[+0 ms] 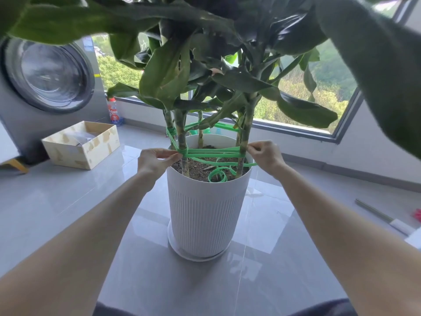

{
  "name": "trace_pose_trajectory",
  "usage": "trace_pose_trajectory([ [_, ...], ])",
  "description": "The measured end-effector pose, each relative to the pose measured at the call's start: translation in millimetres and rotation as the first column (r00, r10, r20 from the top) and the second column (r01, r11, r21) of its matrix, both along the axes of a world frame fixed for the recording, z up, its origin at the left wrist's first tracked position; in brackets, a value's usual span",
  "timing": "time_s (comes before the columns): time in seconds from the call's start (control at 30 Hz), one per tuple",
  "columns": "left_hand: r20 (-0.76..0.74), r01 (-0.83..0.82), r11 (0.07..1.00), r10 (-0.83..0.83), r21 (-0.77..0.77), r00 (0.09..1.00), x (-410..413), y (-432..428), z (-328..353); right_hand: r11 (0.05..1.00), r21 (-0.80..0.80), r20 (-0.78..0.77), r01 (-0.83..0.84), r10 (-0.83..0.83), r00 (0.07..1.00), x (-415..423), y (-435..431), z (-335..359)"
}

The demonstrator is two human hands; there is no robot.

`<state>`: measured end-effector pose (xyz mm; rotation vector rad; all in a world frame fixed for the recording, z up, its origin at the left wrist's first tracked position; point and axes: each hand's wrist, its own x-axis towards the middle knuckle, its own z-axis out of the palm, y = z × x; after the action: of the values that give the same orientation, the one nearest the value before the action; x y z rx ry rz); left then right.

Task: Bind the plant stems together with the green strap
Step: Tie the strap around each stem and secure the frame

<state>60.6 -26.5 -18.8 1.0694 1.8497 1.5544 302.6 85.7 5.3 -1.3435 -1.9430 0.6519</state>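
A tall plant with several stems (182, 133) grows in a white ribbed pot (205, 213) on the grey tiled floor. A green strap (214, 152) runs around the stems in several turns, low at the front and higher at the back. Its loose end lies coiled on the soil (217, 175). My left hand (155, 161) pinches the strap at the front left stem. My right hand (265, 156) pinches it at the front right stem (245, 142). Between my hands the strap is stretched taut.
A washing machine (45, 83) stands at the left with an open wooden box (84, 144) in front of it. A bottle (114, 112) sits by the window wall. A long rod (382, 216) and a red item (418, 215) lie on the floor at the right. Big leaves hang overhead.
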Motion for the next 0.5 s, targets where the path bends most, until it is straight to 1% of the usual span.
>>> trace_pose_trajectory([
  [0.1,0.004,0.012,1.000,-0.012,-0.004,1.000,-2.6,1.5,-0.9,0.998,0.012,-0.053,0.056,-0.056,0.997,-7.7,5.2,-2.0],
  [0.23,-0.008,0.027,1.000,-0.027,-0.001,1.000,-5.2,2.8,-1.9,0.992,-0.052,-0.161,0.116,-0.123,0.979,-10.4,9.2,-10.1],
  [0.33,-0.019,0.030,1.000,-0.030,-0.001,0.999,-6.8,3.5,-2.8,0.989,-0.075,-0.174,0.130,-0.141,0.974,-10.2,9.6,-15.0],
  [0.5,-0.035,0.015,1.000,-0.015,0.002,0.999,-5.3,3.0,-2.5,0.989,-0.044,-0.185,0.143,-0.148,0.972,-7.1,3.8,-14.8],
])
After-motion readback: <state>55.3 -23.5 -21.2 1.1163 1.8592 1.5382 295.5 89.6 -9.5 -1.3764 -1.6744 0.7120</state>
